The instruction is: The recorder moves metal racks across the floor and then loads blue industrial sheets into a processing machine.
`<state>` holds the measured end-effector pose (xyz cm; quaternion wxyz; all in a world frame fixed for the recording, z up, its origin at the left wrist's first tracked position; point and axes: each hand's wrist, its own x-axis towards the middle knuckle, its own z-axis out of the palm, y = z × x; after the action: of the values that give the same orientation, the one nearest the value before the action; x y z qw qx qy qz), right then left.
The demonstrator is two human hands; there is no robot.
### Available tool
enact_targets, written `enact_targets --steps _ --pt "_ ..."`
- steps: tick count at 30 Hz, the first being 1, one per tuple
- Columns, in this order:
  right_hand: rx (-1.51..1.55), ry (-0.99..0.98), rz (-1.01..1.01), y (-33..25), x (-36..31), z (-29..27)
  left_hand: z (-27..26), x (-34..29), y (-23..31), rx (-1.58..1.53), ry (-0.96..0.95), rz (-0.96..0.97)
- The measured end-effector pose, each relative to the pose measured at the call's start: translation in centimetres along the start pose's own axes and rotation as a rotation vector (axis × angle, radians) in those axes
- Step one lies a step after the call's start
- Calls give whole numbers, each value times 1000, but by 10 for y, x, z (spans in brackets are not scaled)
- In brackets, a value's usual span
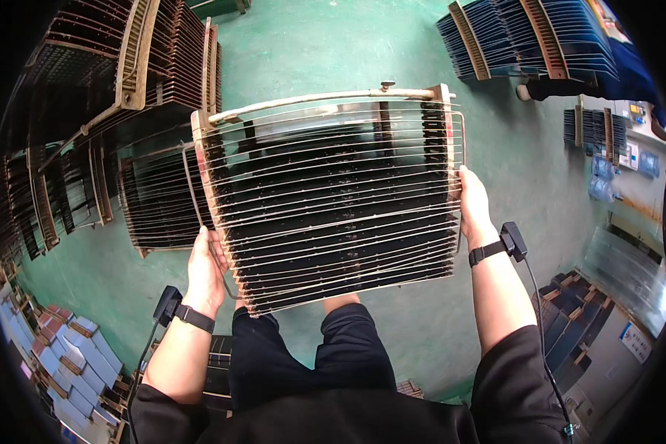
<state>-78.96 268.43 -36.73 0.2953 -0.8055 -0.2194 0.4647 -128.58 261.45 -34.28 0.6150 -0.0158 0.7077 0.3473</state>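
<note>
I hold a large metal rack [333,200] of several thin rods and dark plates level in front of me, above the green floor. My left hand [205,270] grips its left side rail. On the opposite rail, my right hand [472,203] is closed around the frame. A pale bar runs along the rack's far edge. Both wrists carry black straps with small devices and cables. My knees in dark trousers show beneath the rack.
More loaded racks [125,81] stand in rows at the left and back left on the green floor [310,44]. Blue-plated racks [525,37] stand at the back right beside another person's leg [570,87]. Stacked flat parts lie at lower left [66,355] and lower right [577,318].
</note>
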Motion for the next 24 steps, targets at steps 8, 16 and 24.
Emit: enact_targets --steps 8,16,24 --pt "14 43 -49 -3 -1 1 1 9 -1 41 -33 60" --pt "49 101 78 -8 -7 -2 8 9 -7 98 -56 179" --pt "-46 109 176 -14 -7 -6 6 19 -28 18 -99 233"
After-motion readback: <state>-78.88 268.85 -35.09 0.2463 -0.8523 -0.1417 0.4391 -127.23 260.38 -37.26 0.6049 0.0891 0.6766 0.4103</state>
